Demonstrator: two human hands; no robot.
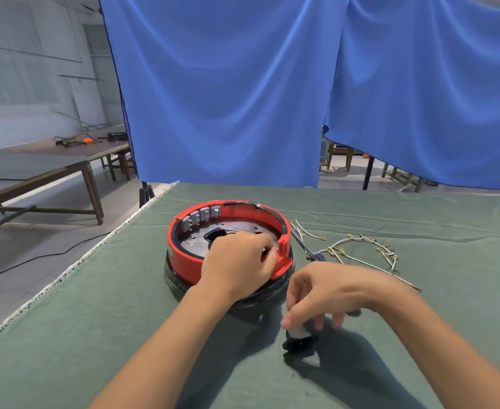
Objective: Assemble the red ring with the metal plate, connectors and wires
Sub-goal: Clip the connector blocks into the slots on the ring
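**Clerk:** Nearest item first, please.

**Me:** Right hand (328,293), low over the green-covered table (95,335), fingers curled down. Thumb and fingertips pinch a small pale-and-dark part (300,335); it is blurred, so I cannot say whether it is one of the connectors. I judge I am lifting it from a little stock of loose pieces kept close to me, ready to feed into the ring.

**Clerk:** Next entry.

**Me:** Left hand (240,261), resting across the near rim of the red ring (184,258), fingers curled inward over the metal plate (195,243). Whether it pinches something small there or only presses, I cannot tell; the fingertips are hidden. Its purpose, as I read it, is to steady the assembly while the other hand fetches.

**Clerk:** Location of the ring?

**Me:** Middle of the table, just ahead of my left wrist, seated on a black round base (178,286). Metal plate lies flat inside it, with a dark opening near its centre.

**Clerk:** Fitted parts?

**Me:** Grey connectors (201,215), four in a row, standing against the far-left inner wall. Remaining wall positions look unfilled, so I judge the connector stage is only partly done.

**Clerk:** Unfitted stock?

**Me:** Wires (361,249) with brass-coloured terminals, loose on the cloth to the right of the ring, within right-hand reach. Screwdriver (304,246) lies between ring and wires.

**Clerk:** Surroundings?

**Me:** Blue curtain (228,98) behind; wooden bench (51,163) far left.
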